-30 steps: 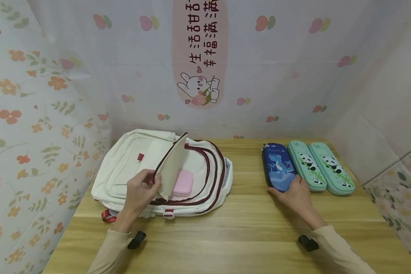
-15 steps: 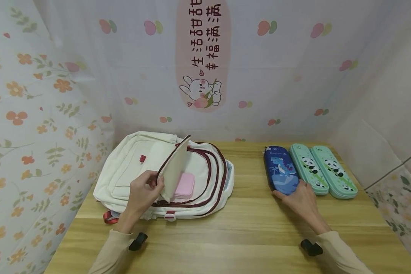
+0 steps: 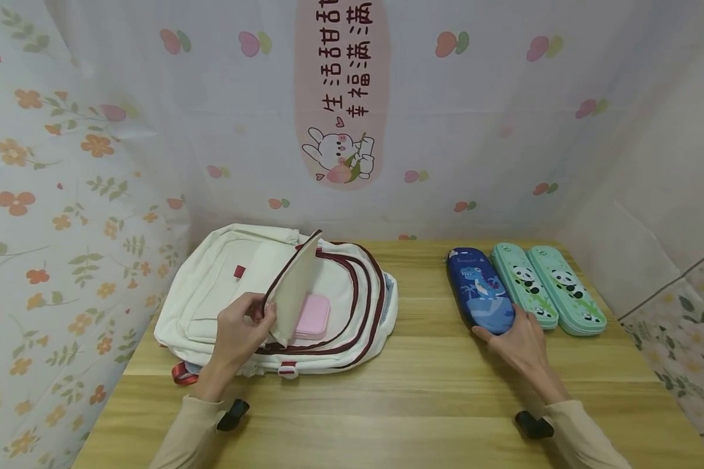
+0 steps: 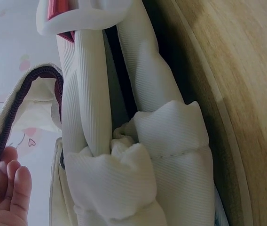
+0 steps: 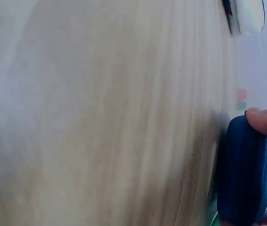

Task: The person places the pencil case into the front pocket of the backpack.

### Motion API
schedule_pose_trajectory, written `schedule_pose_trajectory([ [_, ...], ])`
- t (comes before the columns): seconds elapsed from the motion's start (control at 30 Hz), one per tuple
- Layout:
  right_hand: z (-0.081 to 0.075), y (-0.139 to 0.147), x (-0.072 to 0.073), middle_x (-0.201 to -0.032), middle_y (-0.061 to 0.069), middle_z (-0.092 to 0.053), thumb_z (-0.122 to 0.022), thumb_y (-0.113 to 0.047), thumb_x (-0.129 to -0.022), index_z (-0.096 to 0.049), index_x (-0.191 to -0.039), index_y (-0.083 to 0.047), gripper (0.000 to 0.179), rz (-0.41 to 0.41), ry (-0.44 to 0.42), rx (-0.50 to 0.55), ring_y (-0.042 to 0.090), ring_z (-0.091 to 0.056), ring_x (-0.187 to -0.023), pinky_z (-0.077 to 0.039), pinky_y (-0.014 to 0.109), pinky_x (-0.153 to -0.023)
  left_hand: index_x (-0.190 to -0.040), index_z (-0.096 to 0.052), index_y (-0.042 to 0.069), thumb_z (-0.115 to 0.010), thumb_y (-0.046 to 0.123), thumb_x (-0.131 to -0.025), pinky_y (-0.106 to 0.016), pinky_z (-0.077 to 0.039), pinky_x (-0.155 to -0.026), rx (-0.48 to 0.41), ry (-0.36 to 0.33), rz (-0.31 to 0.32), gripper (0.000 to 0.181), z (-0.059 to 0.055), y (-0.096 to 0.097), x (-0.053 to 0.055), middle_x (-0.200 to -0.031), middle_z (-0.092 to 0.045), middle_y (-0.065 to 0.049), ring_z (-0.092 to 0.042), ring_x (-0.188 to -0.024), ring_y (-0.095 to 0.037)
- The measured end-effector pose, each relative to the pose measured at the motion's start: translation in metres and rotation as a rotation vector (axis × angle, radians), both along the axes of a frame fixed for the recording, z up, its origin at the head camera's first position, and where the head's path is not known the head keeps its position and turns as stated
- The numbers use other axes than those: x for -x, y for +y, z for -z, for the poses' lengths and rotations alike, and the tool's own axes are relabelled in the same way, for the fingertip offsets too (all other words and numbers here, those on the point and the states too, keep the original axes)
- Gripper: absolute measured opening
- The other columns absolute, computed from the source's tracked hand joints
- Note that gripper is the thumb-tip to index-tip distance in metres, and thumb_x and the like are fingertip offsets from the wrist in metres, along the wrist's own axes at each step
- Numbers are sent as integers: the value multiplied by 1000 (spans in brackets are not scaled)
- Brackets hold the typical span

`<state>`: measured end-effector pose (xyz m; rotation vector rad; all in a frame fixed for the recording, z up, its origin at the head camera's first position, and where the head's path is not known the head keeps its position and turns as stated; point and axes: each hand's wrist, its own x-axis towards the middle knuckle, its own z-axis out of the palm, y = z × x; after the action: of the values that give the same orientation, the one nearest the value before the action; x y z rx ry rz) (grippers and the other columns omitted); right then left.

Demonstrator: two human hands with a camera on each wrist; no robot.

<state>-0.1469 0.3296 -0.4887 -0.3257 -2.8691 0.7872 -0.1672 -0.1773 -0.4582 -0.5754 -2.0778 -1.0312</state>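
At left in the head frame, the left hand [image 3: 237, 331] pinches the raised flap [image 3: 296, 290] of the bag [image 3: 208, 280]; at right, the right hand [image 3: 519, 342] grips the lower end of the blue case [image 3: 480, 290], beside two green cases [image 3: 525, 286]. The step in hand seems to be taking that case — next calls for a firm grip and steady flap. The right wrist view, lower right, shows the zip [image 5: 259, 172] at the gripped end — hidden in the head view.
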Motion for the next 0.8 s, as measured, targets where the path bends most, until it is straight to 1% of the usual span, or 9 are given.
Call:
schedule_pose_trajectory([
  [0.13, -3, -2, 0, -134, 46, -45, -81, -52, -78, -33, -146, 18, 109, -14, 27, 0, 59, -47, -119, -42, 68, -95, -83, -66, 2, -71, 3, -81, -15, -35, -52, 2, -27, -16, 6, 0, -1, -1, -65, -56, -1, -50, -59, -10],
  [0.23, -8, -7, 1, -135, 44, -46, -81, -53, -78, -34, -146, 17, 108, -30, 52, -5, 58, -48, -119, -43, 68, -95, -84, -66, 2, -71, 5, -81, -14, -36, -52, 6, -43, -23, 6, 1, -2, -1, -65, -56, -1, -50, -59, -9],
  [0.37, -19, -17, 3, -133, 42, -49, -81, -51, -76, -37, -145, 15, 105, -54, 102, -17, 55, -50, -118, -44, 67, -93, -84, -66, 2, -71, 4, -81, -14, -36, -53, 7, -53, -19, 6, 2, -3, -1, -65, -57, -1, -50, -60, -9],
  [0.5, -31, -32, 5, -130, 40, -51, -82, -50, -76, -38, -146, 12, 103, -91, 141, -12, 53, -51, -115, -45, 66, -90, -84, -66, 2, -71, 3, -81, -14, -36, -53, 8, -45, -13, 6, 1, -3, 0, -65, -56, -1, -50, -60, -10],
  [0.63, -38, -46, 7, -129, 37, -51, -82, -50, -76, -38, -147, 10, 103, -134, 152, 3, 50, -52, -113, -46, 64, -89, -86, -66, 2, -72, 3, -82, -14, -36, -53, 22, -47, -5, 7, 0, -3, -1, -66, -56, -2, -50, -61, -11],
  [0.8, -41, -66, 13, -134, 36, -50, -83, -48, -76, -40, -146, 10, 101, -204, 153, 33, 48, -52, -116, -46, 63, -93, -86, -66, 2, -72, 4, -83, -14, -36, -54, 34, -58, -13, 7, -2, -3, -3, -67, -57, -1, -50, -61, -10],
])
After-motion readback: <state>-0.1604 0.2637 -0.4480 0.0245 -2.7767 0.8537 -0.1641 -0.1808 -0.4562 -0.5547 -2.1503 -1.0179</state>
